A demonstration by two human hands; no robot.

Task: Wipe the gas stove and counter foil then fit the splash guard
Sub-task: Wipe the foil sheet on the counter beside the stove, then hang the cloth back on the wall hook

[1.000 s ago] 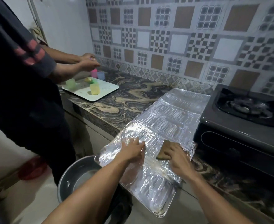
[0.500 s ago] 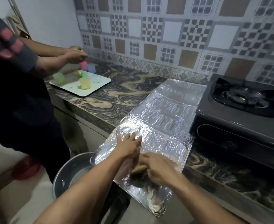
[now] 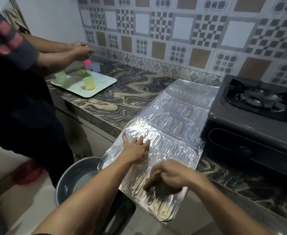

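Observation:
A ribbed foil splash guard (image 3: 176,114) lies unfolded flat on the marbled counter (image 3: 122,97), and its near panel overhangs the counter's front edge. My left hand (image 3: 136,150) presses flat on the near panel, fingers spread. My right hand (image 3: 171,173) grips a brown-green cloth (image 3: 156,184) and holds it against the overhanging panel. The dark gas stove (image 3: 258,119) stands directly to the right of the foil, its burner at the top right.
Another person stands at the left, with both hands (image 3: 81,50) over a white tray (image 3: 103,83) of small coloured cups. A grey metal basin (image 3: 75,177) holding water sits on the floor below the foil's left edge. Patterned tiles cover the wall behind.
My right hand with the cloth has slid from the panel's far part toward me onto the overhanging end. My left hand stays pressed on the foil. The camera has shifted slightly.

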